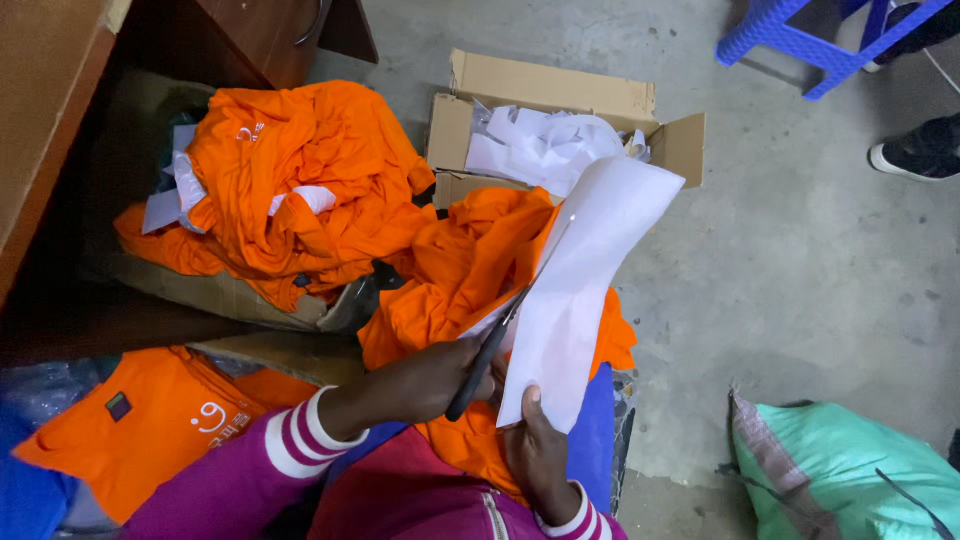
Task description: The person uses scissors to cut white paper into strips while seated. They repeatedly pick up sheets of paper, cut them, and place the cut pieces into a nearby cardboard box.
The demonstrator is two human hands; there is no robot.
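Cardboard box (545, 95) of paper scraps (540, 145)

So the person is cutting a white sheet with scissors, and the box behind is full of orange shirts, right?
Not quite. The head view shows the cardboard box holds white paper scraps, not orange shirts. The orange shirts lie piled beside it. The rest is right: the left hand works the scissors while the right hand holds the white sheet.
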